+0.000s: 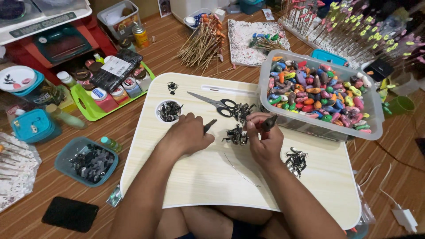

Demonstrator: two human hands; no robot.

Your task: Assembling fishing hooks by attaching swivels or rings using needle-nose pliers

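Landmark: the pale wood-patterned lap desk [212,177], rounded at its corners, lay over the person's crossed legs.
Left hand [188,132]: it rested on the desk, left of the desk centre; its grip was closed around a small dark tool [209,125], whose tip stuck out toward the right.
Right hand [265,137]: it was at the desk centre, a little to the right; finger and thumb were pinched shut on a small dark metal piece [269,122].
Key relation: a small heap of dark metal clips [236,136] lay on the desk between the two hands, just right of the tool tip and touching or almost touching the right hand; the right hand was nearer. The tool's long axis pointed up and to the right, toward this heap.
Other things on the desk: silver scissors with black handles [214,104] lay near the far edge; a round white cup [169,111] of dark pieces sat at the far left.
Beside the desk: a clear plastic box of colourful beads [321,95] overlapped the far right corner.
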